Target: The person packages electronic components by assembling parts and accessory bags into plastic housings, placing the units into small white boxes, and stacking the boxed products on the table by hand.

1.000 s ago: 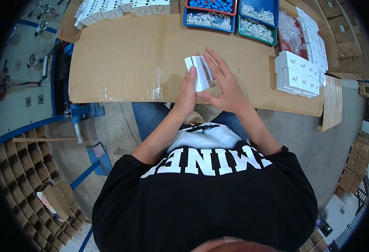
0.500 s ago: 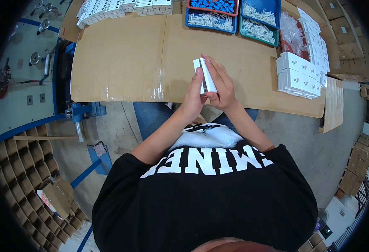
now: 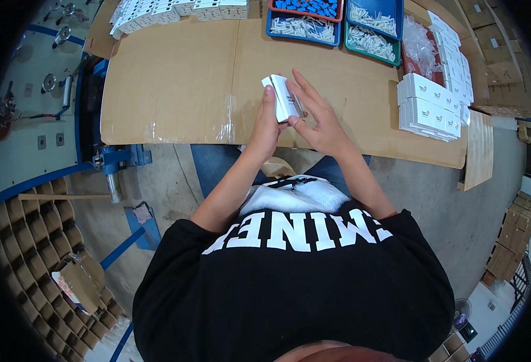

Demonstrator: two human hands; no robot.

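A small white box (image 3: 284,101) is held upright above the near edge of the cardboard-covered table. My left hand (image 3: 264,125) grips it from the left, the thumb lying along its near left edge. To its right, my right hand (image 3: 324,125) has its fingers stretched and spread, and the thumb tip is at the box's lower right corner. Whether the other right fingers touch the box's side cannot be made out. Dark print shows on the face turned toward me.
Stacked white boxes (image 3: 429,111) stand at the table's right, beside clear plastic bags (image 3: 421,48). More white boxes (image 3: 147,17) line the far left. Trays at the back hold white pieces (image 3: 304,30) and blue pieces (image 3: 307,7). Brown cardboard (image 3: 169,90) covers the tabletop.
The box has moved slightly left and turned, so a wider printed face shows. My right hand has opened from pressing flat against it, its fingers now spread.
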